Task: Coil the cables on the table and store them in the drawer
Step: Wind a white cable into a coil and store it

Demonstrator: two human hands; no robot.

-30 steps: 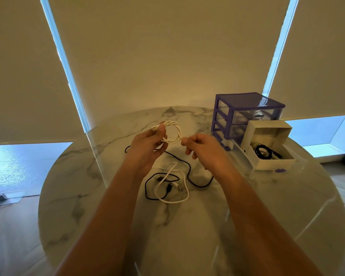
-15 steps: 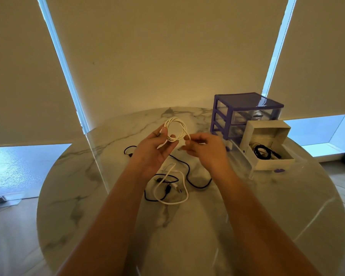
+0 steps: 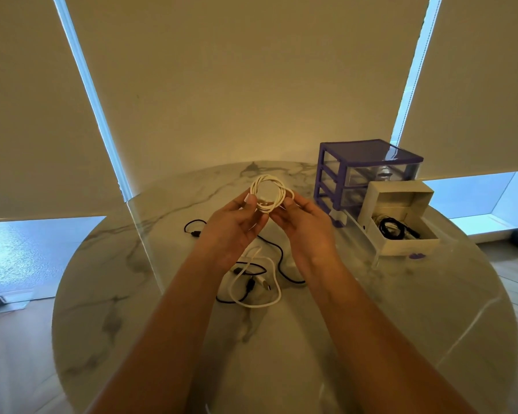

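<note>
A coiled white cable (image 3: 278, 187) is held up above the round marble table (image 3: 401, 309). My left hand (image 3: 235, 227) pinches the coil's left side between thumb and fingers. My right hand (image 3: 307, 225) holds its right side with curled fingers. Below my wrists a loose white cable (image 3: 274, 300) and a loose black cable (image 3: 281, 258) lie tangled on the table. To the right, a clear drawer (image 3: 374, 252) is pulled out of the purple drawer unit (image 3: 368, 162).
A white cardboard box (image 3: 407, 245) sits in the pulled-out drawer and holds a coiled black cable (image 3: 391, 227). Window blinds hang behind the table. Wooden floor shows around the table's edge.
My right hand has moved left to the coil and now holds its right side. Both hands have lifted the coil slightly toward the table's far side.
</note>
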